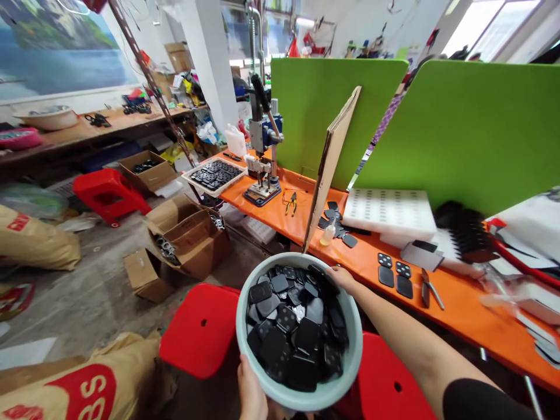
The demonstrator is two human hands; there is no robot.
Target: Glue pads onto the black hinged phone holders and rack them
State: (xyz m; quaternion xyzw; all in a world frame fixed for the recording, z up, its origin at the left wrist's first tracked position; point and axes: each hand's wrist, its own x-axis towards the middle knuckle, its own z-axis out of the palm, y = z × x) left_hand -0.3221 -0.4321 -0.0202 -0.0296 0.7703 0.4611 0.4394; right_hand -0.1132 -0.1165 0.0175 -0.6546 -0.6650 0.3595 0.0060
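Observation:
A pale grey-green round basin (356, 350) is between my hands, filled with black rounded-square plates (286, 335), some with light dots. My left hand (252, 389) is on the basin's near left side, thumb up along the outer wall and the other fingers hidden underneath. My right hand (343, 280) grips the far right rim, its fingertips partly hidden behind a black plate. Two red stools (199, 329) show below and beside the basin.
An orange-topped bench (245, 195) carries a hand press (265, 140), a tray of black parts (214, 175), yellow-handled pliers (291, 204), a small bottle (327, 234) and several plates (385, 276). A cardboard divider (330, 157) stands upright. Open cartons (188, 233) and sacks (100, 385) lie on the floor.

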